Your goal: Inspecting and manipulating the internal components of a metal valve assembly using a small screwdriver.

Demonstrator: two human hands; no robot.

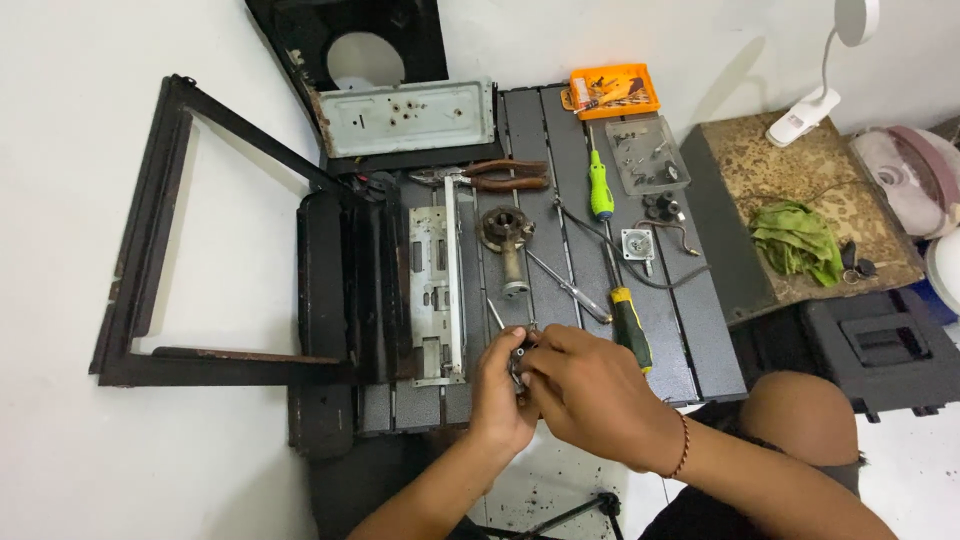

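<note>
My left hand (pixel 500 390) and my right hand (pixel 590 385) meet over the near edge of a dark slatted work table (pixel 690 330). Together they grip a small dark metal part (pixel 520 358), mostly hidden by the fingers. Just beyond the hands lie a thin metal rod tool (pixel 568 285), a yellow-and-black handled screwdriver (pixel 628 322) and a round burner piece with a tube (pixel 508 240). A silver metal bracket plate (pixel 437 290) lies to the left of the hands.
A black metal frame (pixel 150 230) and black panel (pixel 322 300) lie at the left. Pliers (pixel 495 177), a green screwdriver (pixel 599 185), a clear parts tray (pixel 647 152), an orange bit case (pixel 613 91) and a grey metal plate (pixel 405 116) lie farther back. A green cloth (pixel 797 240) is at right.
</note>
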